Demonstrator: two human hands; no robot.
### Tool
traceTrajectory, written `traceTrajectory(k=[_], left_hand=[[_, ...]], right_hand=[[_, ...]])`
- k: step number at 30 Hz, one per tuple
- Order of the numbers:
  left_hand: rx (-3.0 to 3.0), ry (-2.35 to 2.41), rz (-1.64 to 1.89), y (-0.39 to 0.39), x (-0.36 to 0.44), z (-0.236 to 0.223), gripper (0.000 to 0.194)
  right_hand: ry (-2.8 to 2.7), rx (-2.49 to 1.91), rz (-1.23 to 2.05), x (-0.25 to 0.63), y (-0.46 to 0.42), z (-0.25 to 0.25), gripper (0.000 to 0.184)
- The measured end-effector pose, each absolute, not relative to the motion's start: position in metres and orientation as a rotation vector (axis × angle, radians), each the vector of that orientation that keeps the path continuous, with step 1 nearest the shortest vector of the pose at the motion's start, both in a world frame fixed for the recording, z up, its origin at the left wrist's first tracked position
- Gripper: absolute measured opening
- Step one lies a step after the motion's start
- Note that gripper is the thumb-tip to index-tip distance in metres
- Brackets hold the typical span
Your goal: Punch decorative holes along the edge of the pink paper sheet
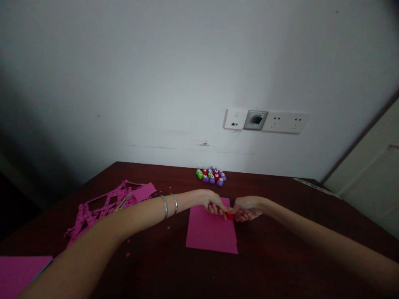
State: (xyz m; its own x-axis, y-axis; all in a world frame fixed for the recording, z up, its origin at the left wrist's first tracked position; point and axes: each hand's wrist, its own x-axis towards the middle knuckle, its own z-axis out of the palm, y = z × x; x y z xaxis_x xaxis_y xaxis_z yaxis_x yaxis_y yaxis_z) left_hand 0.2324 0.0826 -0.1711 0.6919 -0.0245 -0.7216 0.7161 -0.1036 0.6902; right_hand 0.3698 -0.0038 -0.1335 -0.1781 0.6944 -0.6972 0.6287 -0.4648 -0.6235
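A small red paper punch [230,216] sits at the right edge of a pink paper sheet [212,234], largely covered by fingers. My left hand [215,204] closes on the punch from the left, its thumb pressing on top, above the sheet. From the right, my right hand [247,208] grips the same punch, fingers curled and thumb on it. Both thumbs nearly meet. A second pink edge shows under the sheet at its lower right. The punch's far side and the paper's slot in it are hidden.
Several green, red and purple punches [212,176] cluster near the wall. Cut pink paper scraps [93,211] lie at the left, with small bits [128,254] scattered nearby. More pink paper [21,272] is at the near left corner. Wall sockets [285,122] are above the dark table [268,265].
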Motion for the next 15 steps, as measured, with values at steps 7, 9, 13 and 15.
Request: traceTrajectory(k=[7, 9, 13, 15], left_hand=[[1.672, 0.619, -0.626, 0.072, 0.228, -0.158, 0.042], [1.720, 0.684, -0.574, 0.064, 0.226, -0.150, 0.042], [1.945, 0.857, -0.395, 0.047, 0.224, -0.133, 0.042], [2.131, 0.940, -0.290, 0.041, 0.223, -0.126, 0.043]], right_hand=[[-1.394, -2.034, 1.922, 0.369, -0.012, -0.134, 0.029], [-1.379, -2.024, 1.867, 0.369, -0.016, -0.136, 0.028], [-1.383, -2.039, 1.768, 0.372, -0.018, -0.141, 0.030], [-1.401, -2.058, 1.733, 0.373, -0.019, -0.143, 0.032]])
